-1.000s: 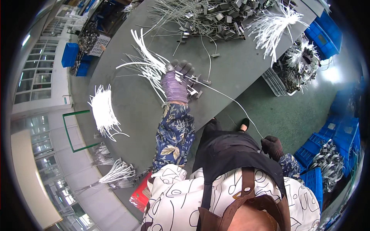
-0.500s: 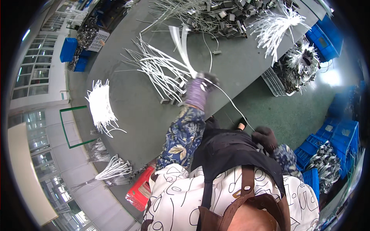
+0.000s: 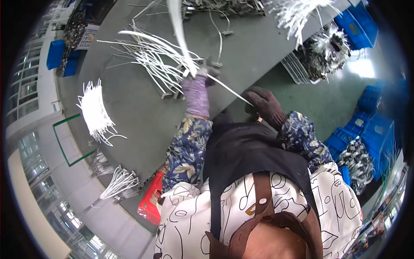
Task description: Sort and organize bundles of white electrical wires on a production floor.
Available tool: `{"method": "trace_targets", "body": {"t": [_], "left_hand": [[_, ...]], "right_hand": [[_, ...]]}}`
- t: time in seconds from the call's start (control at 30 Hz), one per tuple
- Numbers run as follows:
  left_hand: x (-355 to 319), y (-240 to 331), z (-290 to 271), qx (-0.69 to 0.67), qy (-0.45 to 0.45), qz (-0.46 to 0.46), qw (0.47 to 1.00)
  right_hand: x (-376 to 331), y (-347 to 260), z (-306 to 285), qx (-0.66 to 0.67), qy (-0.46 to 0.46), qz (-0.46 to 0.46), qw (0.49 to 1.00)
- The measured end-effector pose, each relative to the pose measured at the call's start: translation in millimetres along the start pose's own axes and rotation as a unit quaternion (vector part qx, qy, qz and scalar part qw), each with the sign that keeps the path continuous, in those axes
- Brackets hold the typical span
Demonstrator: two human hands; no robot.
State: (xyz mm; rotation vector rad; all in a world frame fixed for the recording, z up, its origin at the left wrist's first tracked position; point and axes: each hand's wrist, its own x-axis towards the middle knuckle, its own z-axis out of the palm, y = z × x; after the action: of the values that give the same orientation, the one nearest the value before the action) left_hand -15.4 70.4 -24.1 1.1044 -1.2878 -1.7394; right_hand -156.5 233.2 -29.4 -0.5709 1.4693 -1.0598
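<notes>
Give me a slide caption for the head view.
Gloved left hand lifts white cables off grey table; right hand pinches one strand.

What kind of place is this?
Probably a factory assembly floor: a long grey workbench strewn with bundles of white cables, blue crates of parts around it, and gloved hands sorting cables.

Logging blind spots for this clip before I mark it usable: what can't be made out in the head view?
- Left hand: its fingers are wrapped around the white cable bundle, which is motion-blurred; the grip cannot be read.
- Right hand: dark glove, fingers curled; whether it pinches the thin white cable cannot be told.
- Metal parts pile: cut off by the top edge.
- Grey table: near edge hidden by the person's torso.
</notes>
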Motion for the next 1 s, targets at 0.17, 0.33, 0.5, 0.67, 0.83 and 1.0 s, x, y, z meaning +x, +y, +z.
{"method": "trace_targets", "body": {"t": [0.17, 0.33, 0.5, 0.67, 0.83, 1.0], "left_hand": [[36, 28, -38, 0.118, 0.012, -0.086, 0.989], [108, 36, -110, 0.425, 0.159, 0.045, 0.890], [150, 3, -70, 0.623, 0.026, 0.341, 0.704], [144, -33, -82, 0.641, -0.144, 0.253, 0.711], [87, -41, -188, 0.630, -0.074, 0.210, 0.744], [55, -31, -259, 0.389, 0.081, 0.026, 0.917]], "right_hand": [[59, -50, 53, -0.063, -0.025, -0.114, 0.991], [104, -77, 67, -0.284, 0.024, -0.208, 0.936], [109, -60, 51, -0.152, 0.144, -0.118, 0.971], [120, -32, 32, -0.244, 0.255, -0.153, 0.923], [120, -51, 45, -0.488, 0.164, -0.175, 0.839], [145, -28, 29, -0.527, 0.131, -0.169, 0.822]]}}
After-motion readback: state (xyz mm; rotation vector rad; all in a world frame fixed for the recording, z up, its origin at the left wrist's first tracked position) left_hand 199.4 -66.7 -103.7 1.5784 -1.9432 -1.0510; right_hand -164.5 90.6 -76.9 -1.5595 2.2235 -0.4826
